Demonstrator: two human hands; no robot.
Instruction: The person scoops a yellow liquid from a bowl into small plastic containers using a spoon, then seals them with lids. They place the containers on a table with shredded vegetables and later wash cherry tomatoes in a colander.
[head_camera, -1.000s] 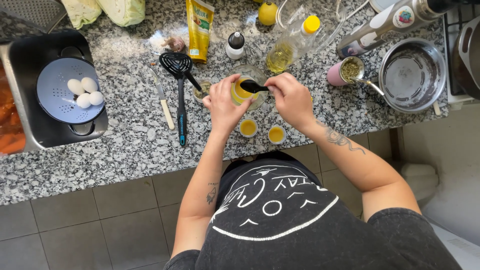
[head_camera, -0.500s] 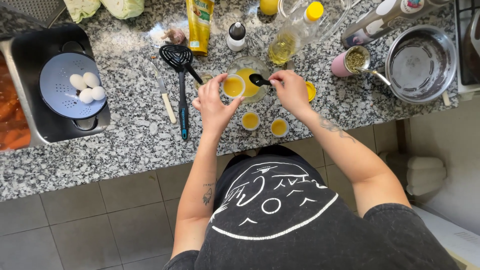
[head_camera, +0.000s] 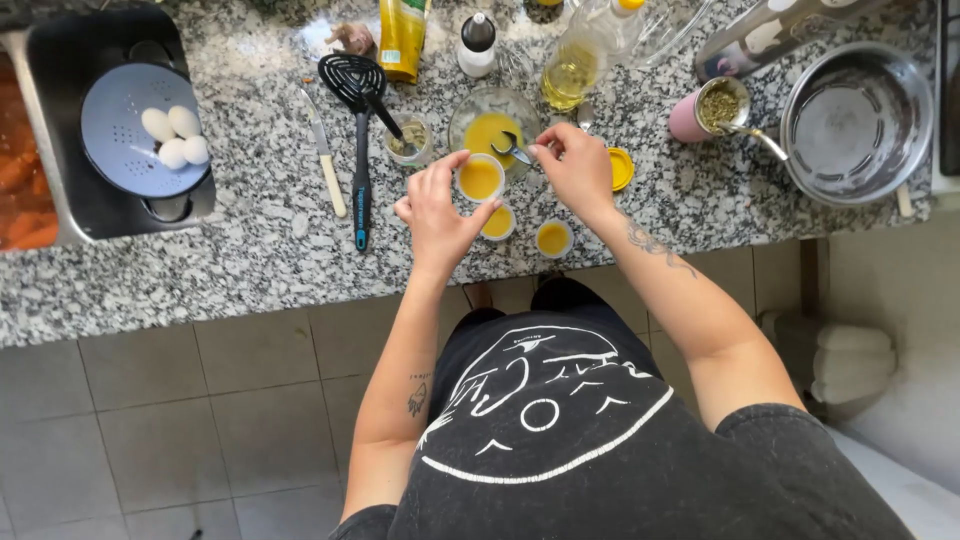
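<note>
Yellow sauce goes from bowl to cup on a granite counter.

A small cup (head_camera: 480, 179) of yellow sauce sits pinched in the fingertips of the left hand (head_camera: 437, 212), now held beside the glass bowl (head_camera: 492, 125) rather than over it, as it was a second ago. The right hand (head_camera: 573, 168) pinches a spoon (head_camera: 513, 150), its bowl dipped in the yellow mix, lower than half a second back: a fresh scoop seems under way. Two filled cups (head_camera: 553, 238) wait at the counter edge, a yellow lid (head_camera: 622, 168) by the wrist. Farther out: a black slotted spatula (head_camera: 356, 100), an oil bottle (head_camera: 575, 65), a steel pan (head_camera: 856, 122), eggs (head_camera: 172, 136) in a blue colander (head_camera: 120, 160).
</note>
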